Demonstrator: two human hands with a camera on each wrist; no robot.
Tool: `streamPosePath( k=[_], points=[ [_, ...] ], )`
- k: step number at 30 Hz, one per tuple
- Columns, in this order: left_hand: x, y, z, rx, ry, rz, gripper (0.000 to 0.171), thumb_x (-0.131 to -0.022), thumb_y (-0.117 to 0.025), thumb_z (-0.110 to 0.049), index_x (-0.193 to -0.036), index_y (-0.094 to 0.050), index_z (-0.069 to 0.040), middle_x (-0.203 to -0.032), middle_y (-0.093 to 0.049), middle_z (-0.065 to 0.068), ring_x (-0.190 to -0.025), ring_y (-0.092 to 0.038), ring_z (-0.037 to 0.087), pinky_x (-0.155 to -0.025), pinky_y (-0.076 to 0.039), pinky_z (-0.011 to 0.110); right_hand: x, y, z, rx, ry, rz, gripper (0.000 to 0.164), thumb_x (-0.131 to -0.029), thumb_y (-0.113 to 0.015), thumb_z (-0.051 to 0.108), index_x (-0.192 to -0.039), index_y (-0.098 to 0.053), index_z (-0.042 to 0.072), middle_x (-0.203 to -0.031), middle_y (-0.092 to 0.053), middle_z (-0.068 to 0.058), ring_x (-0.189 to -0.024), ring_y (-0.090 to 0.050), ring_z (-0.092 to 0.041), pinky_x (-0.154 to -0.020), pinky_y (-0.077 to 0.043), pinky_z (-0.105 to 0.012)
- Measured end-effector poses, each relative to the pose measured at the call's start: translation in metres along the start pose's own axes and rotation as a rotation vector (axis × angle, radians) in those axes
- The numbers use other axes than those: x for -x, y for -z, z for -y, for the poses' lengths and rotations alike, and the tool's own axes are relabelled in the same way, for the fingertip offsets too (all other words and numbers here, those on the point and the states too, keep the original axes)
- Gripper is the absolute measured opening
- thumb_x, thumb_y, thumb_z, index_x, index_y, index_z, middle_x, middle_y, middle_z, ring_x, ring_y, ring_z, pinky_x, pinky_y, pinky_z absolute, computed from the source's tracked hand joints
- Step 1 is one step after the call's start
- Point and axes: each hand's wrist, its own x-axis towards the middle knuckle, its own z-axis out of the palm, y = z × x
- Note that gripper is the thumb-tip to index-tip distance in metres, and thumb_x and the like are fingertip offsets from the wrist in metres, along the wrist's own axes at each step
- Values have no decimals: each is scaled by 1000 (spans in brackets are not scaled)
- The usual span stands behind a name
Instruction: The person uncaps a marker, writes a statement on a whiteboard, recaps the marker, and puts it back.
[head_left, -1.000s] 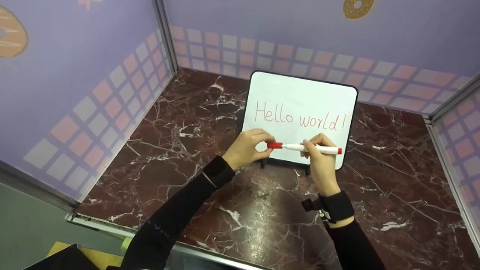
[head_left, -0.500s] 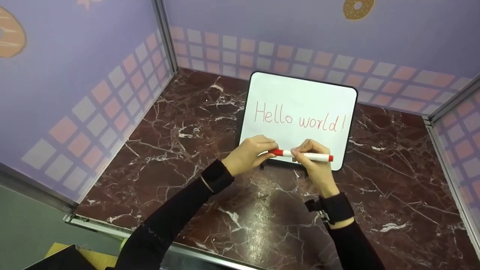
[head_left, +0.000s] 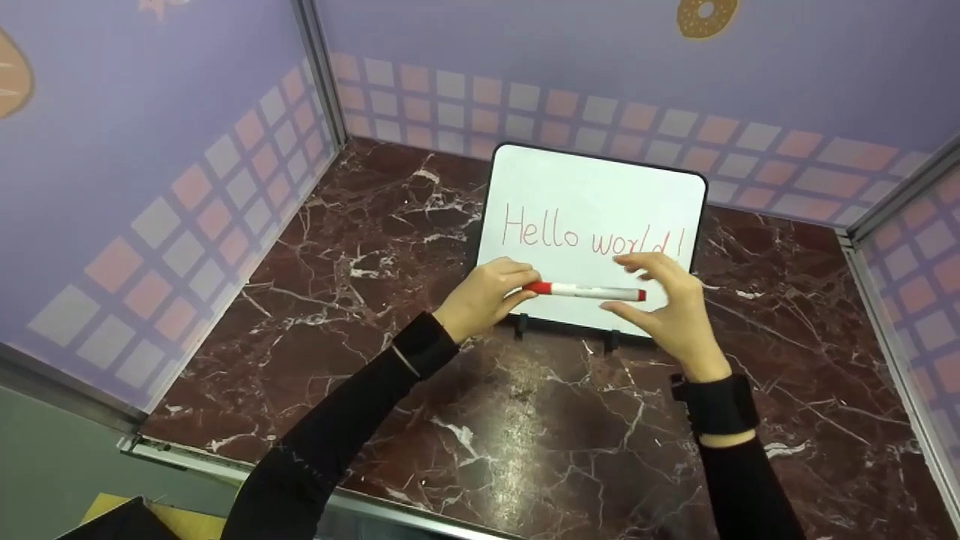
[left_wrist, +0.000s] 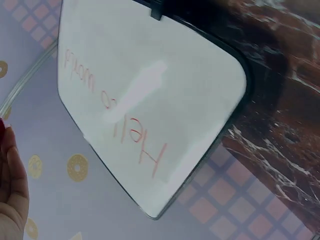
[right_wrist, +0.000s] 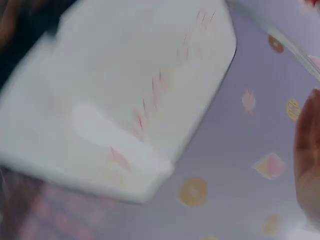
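Only the head view shows the one red marker (head_left: 583,290), level just before the single whiteboard (head_left: 592,225): the left hand (head_left: 484,296) pinches its capped end, while the right hand (head_left: 671,311) hovers with fingers spread at the other end. Both wrist views show only the board's lettering.

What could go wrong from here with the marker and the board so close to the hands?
1. The left hand alone pinches the marker by its red cap end; the right hand is open around the barrel. If the cap isn't seated, the barrel could drop onto the marble counter.
2. The whiteboard leans on small feet just behind both hands; a bump might tip it.
3. A finger could brush and smear the red writing.
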Motion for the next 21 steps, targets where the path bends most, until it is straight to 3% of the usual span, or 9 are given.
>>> streamPosePath(
  k=[3,5,7,16,19,21],
  points=[
    [2,-1,2,-47,31,-4,18,-92,-69,-14,-105,-72,-1,-105,-74,11,-95,-68,26,-89,-59,33,-2,-3,7,403,204,50,48,-64,-91,12,-108,-73,4,-103,-73,-13,-99,-64,-29,-93,-54,-39],
    [2,-2,2,-61,42,-6,18,-92,-68,-14,-104,-72,-1,-104,-74,11,-94,-68,26,-88,-59,34,-3,-12,10,562,307,65,42,-67,-89,13,-105,-74,4,-99,-74,-13,-96,-66,-32,-89,-56,-45],
    [1,-3,1,-66,39,-1,17,-92,-68,-14,-103,-72,-1,-103,-74,11,-93,-67,26,-87,-59,35,-2,-21,11,659,369,54,33,-72,-85,9,-103,-75,4,-95,-74,-12,-90,-67,-30,-80,-59,-42],
    [0,-3,-6,-25,51,33,21,-93,-68,-18,-105,-72,-1,-104,-74,11,-95,-69,25,-88,-59,34,5,-36,3,757,377,-4,10,-85,-71,1,-94,-73,1,-89,-72,-10,-80,-66,-26,-63,-56,-36],
    [0,-1,-6,-30,67,36,41,-90,-72,-28,-120,-68,0,-117,-70,13,-108,-66,26,-99,-55,34,6,-32,-2,719,331,-7,12,-80,-72,-4,-91,-71,-1,-86,-72,-11,-76,-67,-26,-58,-57,-35],
    [0,2,-4,-88,89,51,63,-88,-72,-39,-135,-57,0,-135,-62,15,-125,-58,27,-112,-46,37,9,-22,-10,661,238,-21,17,-75,-74,-8,-90,-70,-1,-86,-73,-14,-75,-67,-29,-60,-59,-37]
  ],
)
